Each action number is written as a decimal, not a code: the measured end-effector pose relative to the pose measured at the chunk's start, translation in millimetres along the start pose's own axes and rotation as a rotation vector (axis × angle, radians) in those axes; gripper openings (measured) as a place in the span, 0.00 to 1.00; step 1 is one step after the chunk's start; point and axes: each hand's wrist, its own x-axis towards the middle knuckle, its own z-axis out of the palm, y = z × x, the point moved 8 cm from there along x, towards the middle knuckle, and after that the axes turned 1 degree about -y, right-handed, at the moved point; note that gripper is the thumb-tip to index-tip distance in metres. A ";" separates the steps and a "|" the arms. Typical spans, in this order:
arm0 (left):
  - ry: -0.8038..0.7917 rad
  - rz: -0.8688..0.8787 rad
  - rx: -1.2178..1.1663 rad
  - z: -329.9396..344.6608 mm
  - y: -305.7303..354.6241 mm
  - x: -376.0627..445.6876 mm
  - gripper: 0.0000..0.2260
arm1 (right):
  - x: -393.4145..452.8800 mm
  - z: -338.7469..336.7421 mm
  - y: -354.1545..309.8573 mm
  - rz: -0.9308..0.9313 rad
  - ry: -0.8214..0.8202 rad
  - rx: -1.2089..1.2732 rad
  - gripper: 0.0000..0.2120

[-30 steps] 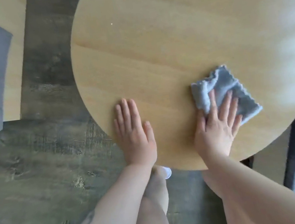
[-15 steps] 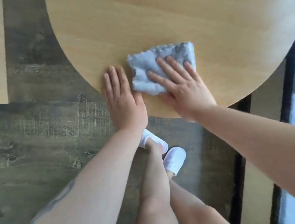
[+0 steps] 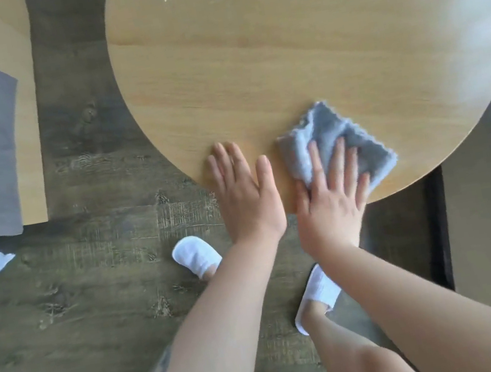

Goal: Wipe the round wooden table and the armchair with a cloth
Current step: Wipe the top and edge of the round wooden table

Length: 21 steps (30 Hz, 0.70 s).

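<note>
Cloth (image 3: 335, 138) (grey, folded) lies under the flat, spread fingers of the right hand (image 3: 330, 204); just beside it, the left hand (image 3: 247, 192) rests flat on the tabletop (image 3: 280, 50).

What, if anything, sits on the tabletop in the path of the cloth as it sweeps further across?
Nothing visible does. The right hand presses the grey cloth flat near the table's near edge; the left hand rests beside it, toward the rim.
</note>
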 end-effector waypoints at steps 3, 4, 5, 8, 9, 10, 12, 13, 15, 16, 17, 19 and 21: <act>0.035 0.035 -0.131 -13.7 -5.9 1.9 0.34 | 0.0 25.0 -81.5 -0.554 -0.152 -0.073 0.31; 0.023 0.065 -0.136 -20.2 -7.9 3.7 0.35 | 13.8 19.6 -82.3 -0.582 -0.143 -0.084 0.29; -0.009 0.107 -0.110 -25.2 -9.2 5.5 0.36 | 25.8 11.1 -69.8 -0.494 -0.099 -0.064 0.27; -0.092 0.189 -0.020 -36.2 -19.3 18.9 0.35 | 2.0 6.3 -19.6 0.108 0.045 0.022 0.27; -0.100 0.203 -0.024 -39.4 -20.3 24.7 0.34 | -15.8 16.0 -40.6 0.112 0.049 0.030 0.28; -0.092 0.214 -0.012 -43.5 -19.8 29.3 0.33 | -25.3 29.2 -76.7 -0.020 0.023 0.041 0.28; -0.030 0.245 0.084 -56.4 -19.2 33.5 0.31 | -18.3 39.2 -145.0 -0.433 0.006 0.008 0.27; -0.024 0.275 0.104 -61.8 -20.2 35.2 0.31 | -4.0 36.7 -156.4 -0.547 0.004 -0.022 0.27; -0.119 0.354 0.086 -63.7 -24.1 36.8 0.30 | 22.7 26.9 -130.6 -0.391 -0.026 -0.001 0.27; -0.170 0.395 0.083 -63.1 -27.5 36.9 0.30 | 22.1 23.0 -98.4 -0.130 0.018 0.072 0.27; -0.205 0.413 0.079 -64.1 -31.1 36.8 0.30 | 8.3 21.7 -74.7 0.146 0.094 0.118 0.27; -0.222 0.382 0.039 -62.1 -37.4 38.2 0.30 | -22.9 35.6 -95.0 0.315 0.141 0.088 0.26; -0.159 0.309 0.044 -67.8 -41.4 43.0 0.30 | -15.8 52.3 -166.2 -0.067 0.041 -0.012 0.26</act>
